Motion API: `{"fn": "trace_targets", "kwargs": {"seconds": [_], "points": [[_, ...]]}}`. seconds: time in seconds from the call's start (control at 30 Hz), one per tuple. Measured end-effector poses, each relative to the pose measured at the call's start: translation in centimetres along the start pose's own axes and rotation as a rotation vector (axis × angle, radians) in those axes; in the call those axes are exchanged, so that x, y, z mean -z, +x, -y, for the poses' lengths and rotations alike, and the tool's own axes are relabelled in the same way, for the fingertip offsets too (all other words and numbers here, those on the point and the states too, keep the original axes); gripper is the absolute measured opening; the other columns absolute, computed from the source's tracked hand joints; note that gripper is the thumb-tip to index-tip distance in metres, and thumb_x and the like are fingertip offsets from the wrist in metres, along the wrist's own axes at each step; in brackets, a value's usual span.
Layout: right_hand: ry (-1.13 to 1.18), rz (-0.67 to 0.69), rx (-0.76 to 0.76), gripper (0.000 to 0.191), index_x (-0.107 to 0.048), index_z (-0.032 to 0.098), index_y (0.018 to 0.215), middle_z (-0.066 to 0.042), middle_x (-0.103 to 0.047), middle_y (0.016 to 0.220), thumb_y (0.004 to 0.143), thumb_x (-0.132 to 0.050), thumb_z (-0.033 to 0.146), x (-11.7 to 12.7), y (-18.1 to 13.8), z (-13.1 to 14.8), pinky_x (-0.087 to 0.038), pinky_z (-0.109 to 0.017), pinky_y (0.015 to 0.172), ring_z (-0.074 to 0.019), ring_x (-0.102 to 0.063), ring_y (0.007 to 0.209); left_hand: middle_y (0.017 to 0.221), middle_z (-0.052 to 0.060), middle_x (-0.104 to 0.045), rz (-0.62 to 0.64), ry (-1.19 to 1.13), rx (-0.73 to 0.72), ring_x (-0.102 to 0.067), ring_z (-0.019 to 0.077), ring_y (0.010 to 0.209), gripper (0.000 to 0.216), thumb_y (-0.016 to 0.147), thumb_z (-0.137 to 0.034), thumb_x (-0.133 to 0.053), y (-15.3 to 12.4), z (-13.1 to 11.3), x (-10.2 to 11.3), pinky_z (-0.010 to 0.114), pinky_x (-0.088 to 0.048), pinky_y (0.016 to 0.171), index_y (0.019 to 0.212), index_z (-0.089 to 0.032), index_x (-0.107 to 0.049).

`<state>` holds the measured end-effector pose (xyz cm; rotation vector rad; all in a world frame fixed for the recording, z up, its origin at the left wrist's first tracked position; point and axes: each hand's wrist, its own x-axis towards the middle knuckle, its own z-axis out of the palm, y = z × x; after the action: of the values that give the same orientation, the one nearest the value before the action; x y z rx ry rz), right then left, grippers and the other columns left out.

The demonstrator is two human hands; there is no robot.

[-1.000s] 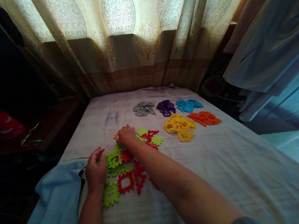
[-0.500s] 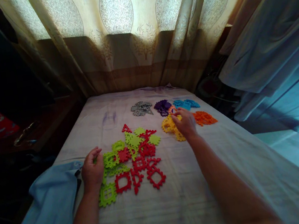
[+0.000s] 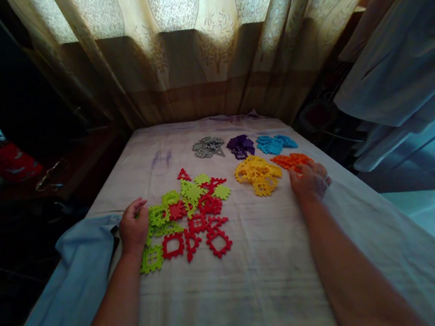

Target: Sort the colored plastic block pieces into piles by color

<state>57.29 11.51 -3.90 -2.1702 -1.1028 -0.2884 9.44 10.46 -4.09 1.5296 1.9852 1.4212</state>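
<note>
My left hand (image 3: 134,224) rests on the sheet at the left edge of the mixed pile, fingers loosely bent, thumb apart, holding nothing visible. Beside it lie lime green toothed plastic building pieces (image 3: 159,215), mingled with red toothed pieces (image 3: 197,223), some with square openings. Over on the right, my right hand (image 3: 310,180) reaches the near side of a heap of orange pieces (image 3: 291,160). Its fingers are blurred and partly hidden, so whether a piece is in them does not show. Just left of that hand sits a heap of yellow pieces (image 3: 258,171).
Grey (image 3: 209,147), purple (image 3: 240,146) and blue pieces (image 3: 275,144) form separate heaps at the back of the sheet-covered bed (image 3: 249,302). A light blue cloth (image 3: 80,264) lies along the left edge. Curtains (image 3: 193,67) hang behind, and clothes (image 3: 408,58) hang at right.
My right hand has moved right from above the yellow heap to the orange heap, and the orange piece at its fingers no longer shows there. My left hand stays by the green pieces. The view has shifted slightly.
</note>
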Motion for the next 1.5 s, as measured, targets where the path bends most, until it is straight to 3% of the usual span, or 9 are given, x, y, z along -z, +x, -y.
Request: {"fn": "trace_targets", "kwargs": {"seconds": [0.13,0.27,0.53,0.67,0.77,0.9,1.13,1.33,1.5], "points": [[0.192,-0.016,0.399,0.025,-0.072,0.018,0.098,-0.016,-0.065,0.129,0.088,-0.05,0.026,0.7,-3.0,3.4,-0.037,-0.054,0.109,-0.0312,-0.051,0.127,0.121,0.009,-0.072,-0.015,-0.003,-0.004,-0.068,0.023,0.107,0.032,0.08,-0.038,-0.053,0.0,0.1,0.0,0.039,-0.05,0.103,0.1,-0.019,-0.069],[0.37,0.193,0.818,0.025,-0.072,0.021,0.1,-0.012,-0.072,0.115,0.094,-0.048,0.028,2.5,-8.1,7.4,-0.046,-0.044,0.101,-0.0248,-0.062,0.109,0.123,0.01,-0.07,-0.02,-0.019,-0.01,-0.066,0.0225,0.113,0.031,0.082,-0.037,-0.052,0.1,0.1,0.0,0.038,-0.049,0.105,0.101,-0.019,-0.068],[0.475,0.517,1.213,0.047,-0.067,0.018,0.119,-0.015,-0.07,0.119,0.088,-0.065,0.053,6.0,-14.8,8.9,-0.051,-0.041,0.095,-0.0257,-0.063,0.108,0.155,0.018,-0.042,0.224,0.272,-0.3,-0.034,0.0369,0.146,0.06,0.08,-0.051,-0.066,-4.8,-0.4,2.5,0.06,-0.023,0.119,0.132,-0.022,-0.06],[0.425,0.591,1.216,0.049,-0.068,0.018,0.118,-0.015,-0.068,0.123,0.083,-0.071,0.052,6.2,-15.8,8.8,-0.05,-0.044,0.097,-0.0275,-0.062,0.111,0.163,0.017,-0.029,0.475,0.458,-0.568,-0.022,0.0431,0.15,0.086,0.072,-0.06,-0.074,-9.2,-2.1,2.6,0.071,-0.007,0.116,0.147,-0.029,-0.047],[0.4,0.596,1.171,0.038,-0.071,0.021,0.114,-0.013,-0.069,0.119,0.084,-0.072,0.045,6.0,-16.3,9.4,-0.05,-0.042,0.095,-0.0259,-0.063,0.107,0.163,0.017,-0.029,0.527,0.507,-0.586,-0.024,0.0423,0.149,0.081,0.077,-0.06,-0.07,-9.9,-3.6,1.4,0.072,-0.006,0.116,0.148,-0.031,-0.046],[0.388,0.583,1.171,0.019,-0.074,0.021,0.098,-0.011,-0.071,0.112,0.091,-0.065,0.035,6.0,-16.9,10.1,-0.051,-0.039,0.093,-0.0226,-0.064,0.101,0.16,0.015,-0.035,0.519,0.526,-0.565,-0.028,0.0392,0.149,0.06,0.084,-0.055,-0.065,-8.7,-4.8,0.0,0.07,-0.01,0.117,0.139,-0.032,-0.057],[0.458,0.496,1.143,0.02,-0.072,0.021,0.093,-0.01,-0.072,0.109,0.097,-0.054,0.031,6.6,-17.9,9.8,-0.049,-0.038,0.097,-0.0211,-0.063,0.104,0.144,0.012,-0.057,0.38,0.437,-0.72,-0.044,0.0333,0.14,0.035,0.09,-0.039,-0.056,-8.9,-4.8,0.7,0.062,-0.015,0.12,0.121,-0.026,-0.068],[0.408,0.239,0.784,0.02,-0.073,0.021,0.094,-0.012,-0.072,0.11,0.095,-0.055,0.032,6.2,-15.8,7.5,-0.048,-0.042,0.097,-0.024,-0.063,0.103,0.138,0.011,-0.062,0.408,0.382,-0.729,-0.05,0.032,0.135,0.029,0.088,-0.036,-0.059,-9.0,-4.7,1.1,0.061,-0.019,0.12,0.112,-0.024,-0.071],[0.262,0.249,0.638,0.019,-0.074,0.021,0.088,-0.012,-0.072,0.107,0.091,-0.058,0.029,5.5,-14.3,5.5,-0.048,-0.042,0.092,-0.0261,-0.061,0.101,0.134,0.01,-0.065,0.412,0.35,-0.701,-0.05,0.0319,0.134,0.024,0.085,-0.034,-0.061,-8.8,-4.5,0.9,0.06,-0.022,0.119,0.104,-0.026,-0.073]]}}
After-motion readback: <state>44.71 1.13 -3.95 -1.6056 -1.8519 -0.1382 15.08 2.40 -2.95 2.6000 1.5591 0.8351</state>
